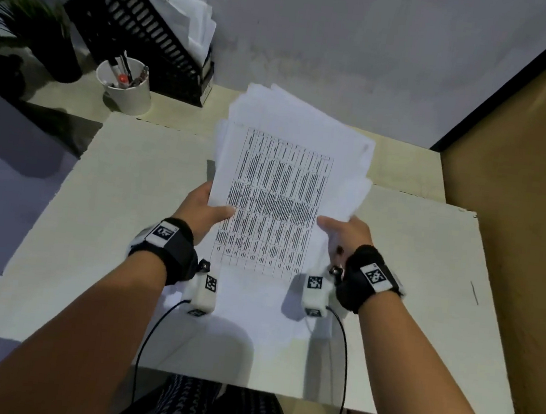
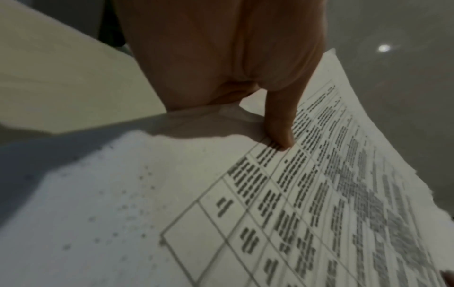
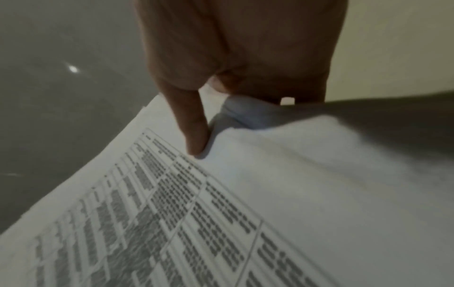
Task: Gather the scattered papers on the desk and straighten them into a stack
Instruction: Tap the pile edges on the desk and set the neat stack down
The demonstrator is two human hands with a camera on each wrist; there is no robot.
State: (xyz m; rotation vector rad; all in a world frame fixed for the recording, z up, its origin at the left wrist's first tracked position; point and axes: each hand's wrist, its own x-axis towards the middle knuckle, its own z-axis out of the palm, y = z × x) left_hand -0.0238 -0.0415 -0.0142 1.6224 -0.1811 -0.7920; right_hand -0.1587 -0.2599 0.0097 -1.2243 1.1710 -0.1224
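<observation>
We've got the papers (image 1: pixel 284 187) lifted over the desk (image 1: pixel 425 292), sheets fanned unevenly toward 12 o'clock, printed table on top; left hand (image 1: pixel 208 211) and right hand (image 1: pixel 346 237) pinch the side edges.

bare worktop (image 1: pixel 93 220) lay open at 9 and 3 o'clock; a pen cup (image 1: pixel 127 86) and file rack (image 1: pixel 149 26) blocked 11 o'clock.

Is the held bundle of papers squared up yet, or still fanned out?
Still fanned. The papers show staggered top corners and side edges in the head view, gripped by the left hand and right hand.
</observation>
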